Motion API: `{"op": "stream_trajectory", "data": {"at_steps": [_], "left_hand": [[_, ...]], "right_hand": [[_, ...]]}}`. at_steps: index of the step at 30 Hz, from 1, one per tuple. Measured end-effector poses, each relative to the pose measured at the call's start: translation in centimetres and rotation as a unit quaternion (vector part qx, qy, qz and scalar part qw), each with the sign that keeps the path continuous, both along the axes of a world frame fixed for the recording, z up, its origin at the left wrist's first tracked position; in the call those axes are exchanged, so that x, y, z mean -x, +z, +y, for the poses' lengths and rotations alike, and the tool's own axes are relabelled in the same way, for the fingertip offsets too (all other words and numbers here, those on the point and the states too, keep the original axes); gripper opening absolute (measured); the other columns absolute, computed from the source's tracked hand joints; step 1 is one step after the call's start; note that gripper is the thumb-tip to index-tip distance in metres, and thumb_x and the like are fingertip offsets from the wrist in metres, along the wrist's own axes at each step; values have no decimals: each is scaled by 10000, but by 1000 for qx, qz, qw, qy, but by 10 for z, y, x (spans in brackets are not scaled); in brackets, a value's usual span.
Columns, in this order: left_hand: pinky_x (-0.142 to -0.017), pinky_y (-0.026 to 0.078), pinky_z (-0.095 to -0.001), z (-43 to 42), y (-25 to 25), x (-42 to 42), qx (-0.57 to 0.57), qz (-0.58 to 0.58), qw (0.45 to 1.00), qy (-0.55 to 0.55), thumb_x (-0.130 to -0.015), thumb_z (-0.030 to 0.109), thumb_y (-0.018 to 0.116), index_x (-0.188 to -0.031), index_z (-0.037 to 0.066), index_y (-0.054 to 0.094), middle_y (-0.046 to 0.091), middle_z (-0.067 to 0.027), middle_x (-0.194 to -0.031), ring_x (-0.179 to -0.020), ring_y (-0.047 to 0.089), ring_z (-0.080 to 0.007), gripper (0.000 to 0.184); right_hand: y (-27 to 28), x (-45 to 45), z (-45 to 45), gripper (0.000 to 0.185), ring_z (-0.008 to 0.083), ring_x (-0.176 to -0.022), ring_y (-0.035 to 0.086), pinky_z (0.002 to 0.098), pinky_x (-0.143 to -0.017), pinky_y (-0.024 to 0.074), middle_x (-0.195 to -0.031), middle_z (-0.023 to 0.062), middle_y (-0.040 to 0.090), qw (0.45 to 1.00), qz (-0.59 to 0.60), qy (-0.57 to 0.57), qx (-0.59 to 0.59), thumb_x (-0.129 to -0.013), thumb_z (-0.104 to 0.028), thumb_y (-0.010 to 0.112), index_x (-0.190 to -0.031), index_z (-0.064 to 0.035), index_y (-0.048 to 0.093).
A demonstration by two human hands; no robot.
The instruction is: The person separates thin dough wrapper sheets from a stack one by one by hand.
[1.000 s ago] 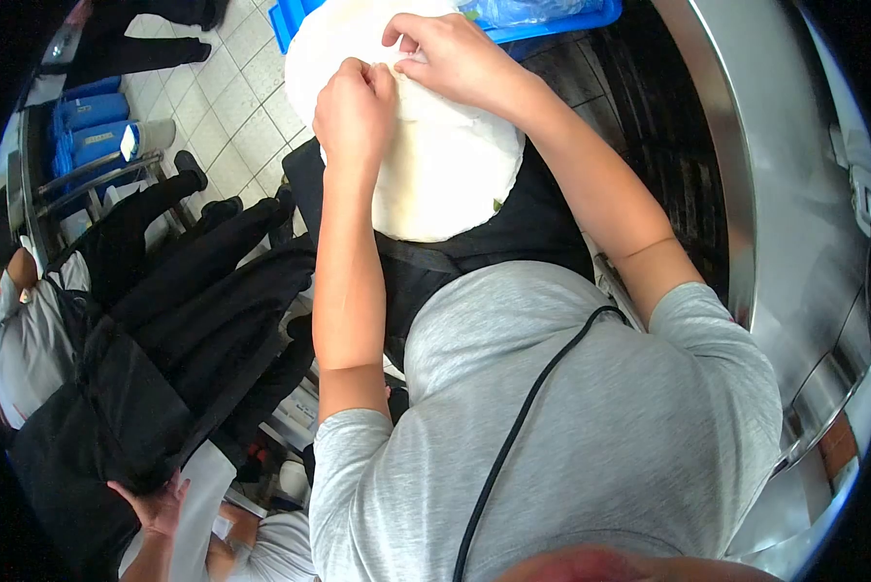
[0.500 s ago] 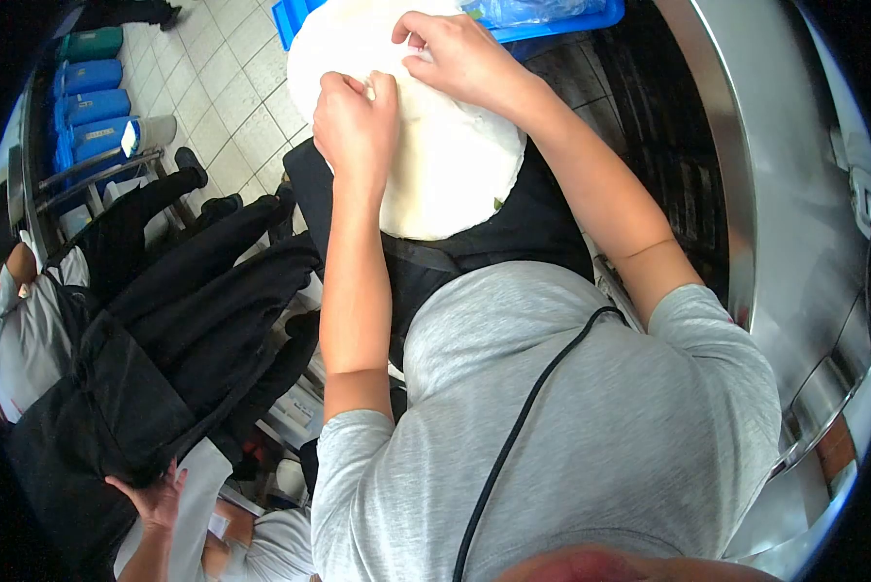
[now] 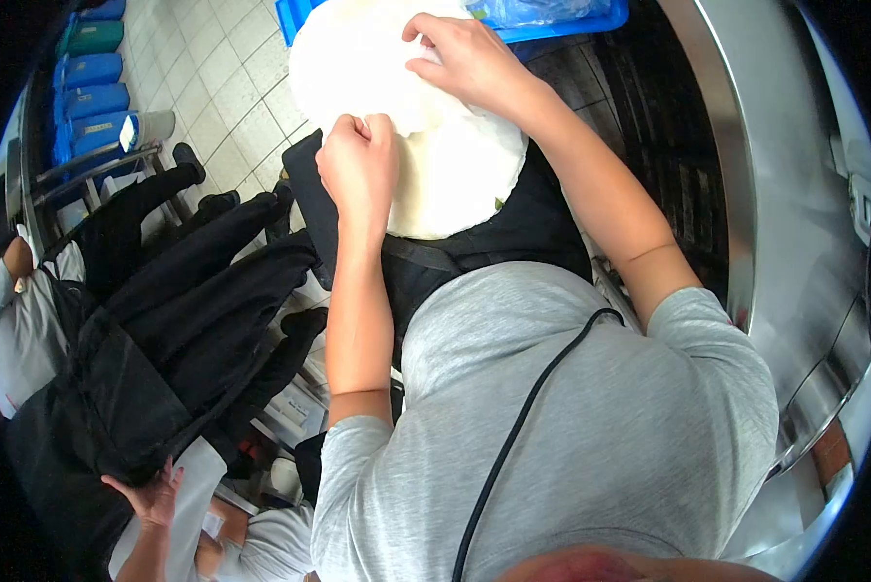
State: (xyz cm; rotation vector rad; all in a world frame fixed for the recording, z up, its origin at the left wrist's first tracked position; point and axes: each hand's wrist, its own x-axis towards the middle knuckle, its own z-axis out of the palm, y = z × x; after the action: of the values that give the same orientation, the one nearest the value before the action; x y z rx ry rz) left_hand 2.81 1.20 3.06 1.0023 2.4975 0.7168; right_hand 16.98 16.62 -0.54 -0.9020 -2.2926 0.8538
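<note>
A large round white sheet (image 3: 464,179), thin and dough-like, lies over my dark-clad lap and extends away from me. A small green bit shows at its near right edge. At the sheet's left side, my left hand (image 3: 358,160) is closed in a pinch on its white material, which is creased beside the fingers. My right hand (image 3: 469,58) rests over the far part with bent fingers, thumb and forefinger apart. Its other fingers are partly hidden. Beyond the sheet is a blue crate (image 3: 605,17) with clear plastic inside.
Metal equipment (image 3: 794,194) curves along my right side. People in dark aprons (image 3: 134,378) stand close on my left, one person's hand (image 3: 154,495) low in view. Blue bins (image 3: 96,100) and a green bin line the far left of the tiled floor (image 3: 227,73).
My left hand has moved toward my body, drawing white material along, and a crease now shows beside it. My right hand has shifted slightly right.
</note>
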Motion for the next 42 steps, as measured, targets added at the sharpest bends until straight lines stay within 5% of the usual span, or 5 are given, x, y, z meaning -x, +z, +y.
{"op": "stream_trajectory", "data": {"at_steps": [7, 10, 24, 34, 42], "left_hand": [[-1093, 497, -488, -11, -14, 41, -195, 228, 935, -189, -939, 145, 707, -1321, 62, 679, 703, -226, -1354, -1256, 637, -383, 392], [-1147, 461, -501, -14, -8, 69, -86, 174, 929, -316, -930, 78, 689, -1363, 78, 690, 709, -177, -1349, -1357, 578, -379, 433], [-999, 516, -481, -34, -12, 67, -140, 213, 911, -325, -977, 37, 722, -1157, 53, 702, 776, -114, -1195, -1125, 705, -360, 182], [-1124, 518, -597, -62, -9, 35, -113, 121, 936, -310, -1033, 41, 630, -1288, -19, 610, 728, -286, -1277, -1227, 689, -487, 263], [-772, 643, -521, -91, -7, 1, -111, 106, 951, -269, -1056, 88, 656, -1349, 29, 651, 790, -235, -1137, -923, 785, -444, 299]], "right_hand": [[31, -18, -32, 475, 276, -1245, 620, 476, -1066, 422, -1295, 60, 701, 980, 2, -18, -198, -844, -198, 859, -1302, -143, 747], [30, -29, -42, 512, 296, -1263, 623, 497, -1084, 441, -1319, 74, 697, 991, -8, 64, -115, -828, -202, 860, -1320, -133, 735], [7, -15, -52, 394, 323, -1141, 664, 451, -1016, 562, -1172, 102, 711, 989, -13, 77, -129, -791, -33, 818, -1180, -57, 764], [6, -30, -63, 388, 293, -1211, 718, 432, -1065, 580, -1252, 78, 793, 987, -1, 94, -129, -812, 22, 813, -1190, -68, 824], [17, -46, -88, 358, 314, -1380, 689, 459, -1150, 565, -1321, 108, 805, 984, -27, 81, -158, -805, -43, 832, -1162, -67, 830]]}}
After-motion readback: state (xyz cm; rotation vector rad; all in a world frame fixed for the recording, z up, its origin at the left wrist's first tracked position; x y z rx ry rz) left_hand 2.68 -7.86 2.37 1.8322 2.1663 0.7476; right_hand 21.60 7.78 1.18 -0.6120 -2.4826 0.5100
